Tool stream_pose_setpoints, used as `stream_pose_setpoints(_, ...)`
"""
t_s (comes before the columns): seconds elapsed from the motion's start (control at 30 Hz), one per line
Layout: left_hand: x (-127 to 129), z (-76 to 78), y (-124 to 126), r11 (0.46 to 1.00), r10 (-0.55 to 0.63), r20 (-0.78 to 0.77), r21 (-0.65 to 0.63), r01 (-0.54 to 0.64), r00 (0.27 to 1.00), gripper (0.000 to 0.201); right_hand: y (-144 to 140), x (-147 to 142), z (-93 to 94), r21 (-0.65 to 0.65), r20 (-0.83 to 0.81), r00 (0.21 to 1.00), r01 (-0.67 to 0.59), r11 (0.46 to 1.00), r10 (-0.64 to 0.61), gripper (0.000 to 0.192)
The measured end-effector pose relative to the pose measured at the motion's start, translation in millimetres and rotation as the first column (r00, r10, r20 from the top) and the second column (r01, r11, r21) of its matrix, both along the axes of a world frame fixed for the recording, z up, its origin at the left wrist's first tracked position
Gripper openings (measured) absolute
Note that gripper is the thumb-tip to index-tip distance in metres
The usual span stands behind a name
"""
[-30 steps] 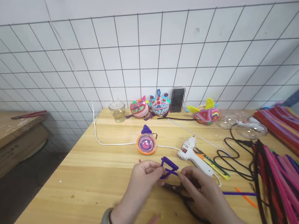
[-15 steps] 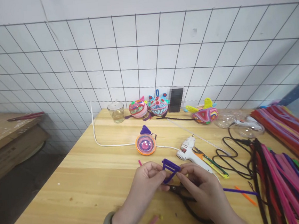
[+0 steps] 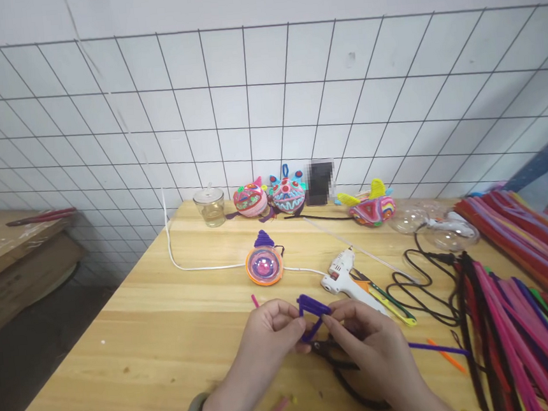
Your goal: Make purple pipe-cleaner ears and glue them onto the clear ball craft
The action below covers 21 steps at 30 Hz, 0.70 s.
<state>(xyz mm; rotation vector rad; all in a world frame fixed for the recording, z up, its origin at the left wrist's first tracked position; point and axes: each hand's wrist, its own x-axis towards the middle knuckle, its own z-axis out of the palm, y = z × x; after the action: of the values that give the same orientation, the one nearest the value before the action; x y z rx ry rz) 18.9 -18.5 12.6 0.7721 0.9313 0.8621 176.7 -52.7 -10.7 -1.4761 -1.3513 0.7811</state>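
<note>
Between my two hands is a purple pipe cleaner [image 3: 314, 305] bent into a small triangular shape with a thick folded top edge. My left hand [image 3: 275, 327] pinches its left side between thumb and fingers. At its right corner, my right hand [image 3: 366, 335] grips it in the same way. Black-handled scissors [image 3: 349, 381] lie on the table under my hands, partly covered by the right one. Beyond my hands rests a round orange-rimmed ornament [image 3: 264, 266] with a purple coiled triangle [image 3: 263, 238] at its top.
A white glue gun [image 3: 345, 276] lies beyond my right hand, its black cord [image 3: 416, 295] looping rightward. Bundles of coloured pipe cleaners [image 3: 510, 332] fill the right side. Along the wall stand a lidded glass cup [image 3: 210, 206], decorated balls [image 3: 288, 194] and clear plastic shells [image 3: 452, 233].
The purple pipe cleaner's top has tilted, and the gap between its upper strands has narrowed. Both hands keep their grip. The whole view has shifted slightly.
</note>
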Motion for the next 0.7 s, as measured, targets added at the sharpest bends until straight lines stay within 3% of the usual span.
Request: stream_pose_setpoints(0.7,0.9,-7.0,-0.6,0.998,-0.061,-0.036,0.01,0.062,0.997,0.041,-0.1,0.8,-1.5,0.006,-0.07,0.997,0.014,1.0,-0.014,0.025)
